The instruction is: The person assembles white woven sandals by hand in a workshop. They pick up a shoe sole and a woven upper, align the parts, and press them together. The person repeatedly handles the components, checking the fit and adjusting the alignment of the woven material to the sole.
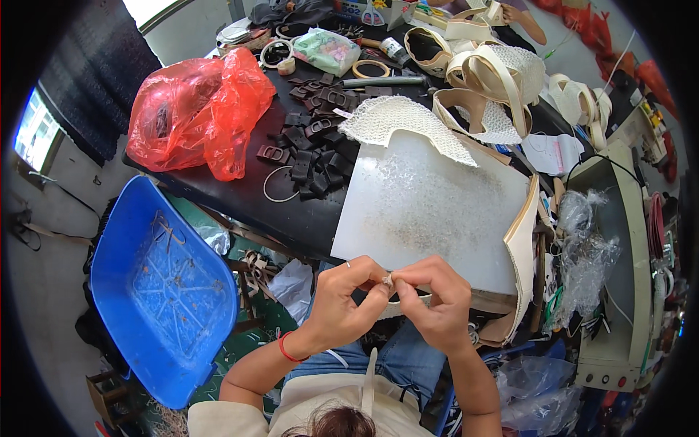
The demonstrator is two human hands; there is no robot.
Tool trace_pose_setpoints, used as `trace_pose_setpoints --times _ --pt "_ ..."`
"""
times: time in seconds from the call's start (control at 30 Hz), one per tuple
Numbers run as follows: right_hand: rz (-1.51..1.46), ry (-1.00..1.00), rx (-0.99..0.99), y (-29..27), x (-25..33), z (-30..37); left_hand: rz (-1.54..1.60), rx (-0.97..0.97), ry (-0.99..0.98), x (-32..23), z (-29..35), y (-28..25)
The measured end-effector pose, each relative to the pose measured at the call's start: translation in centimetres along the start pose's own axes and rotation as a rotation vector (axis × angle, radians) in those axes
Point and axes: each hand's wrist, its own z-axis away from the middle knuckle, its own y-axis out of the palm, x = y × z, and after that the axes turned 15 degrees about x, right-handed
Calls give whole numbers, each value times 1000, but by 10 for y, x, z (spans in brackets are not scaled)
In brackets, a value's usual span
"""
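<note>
My left hand (348, 297) and my right hand (435, 297) meet in front of the table edge, fingertips pinched together on a small pale buckle piece (388, 279) with a cream strap (399, 304) running under the fingers. A red band circles my left wrist. Just beyond the hands lies a white cutting board (429, 204), scratched in the middle. At its far edge rests a white mesh shoe upper (404, 120). A pile of dark straps with buckles (313, 149) lies to the left of the board on the black table (240, 197).
A red plastic bag (196, 109) sits at the table's left end. A blue plastic chair (164, 291) stands to my left. Cream sandal uppers (495, 80) crowd the far right. Another person's hand (520, 18) shows at the top. A sewing machine (619, 255) stands at right.
</note>
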Motion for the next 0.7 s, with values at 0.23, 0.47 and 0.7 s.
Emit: trace_pose_setpoints --times 0.23,0.47,0.7 --pt "353 -53 -78 3 6 4 -50 43 -49 -1 2 4" --pt "334 -103 -73 3 -1 6 -30 45 -98 -1 5 6" --pt "437 -128 -72 4 -4 9 -63 73 -130 -1 4 9"
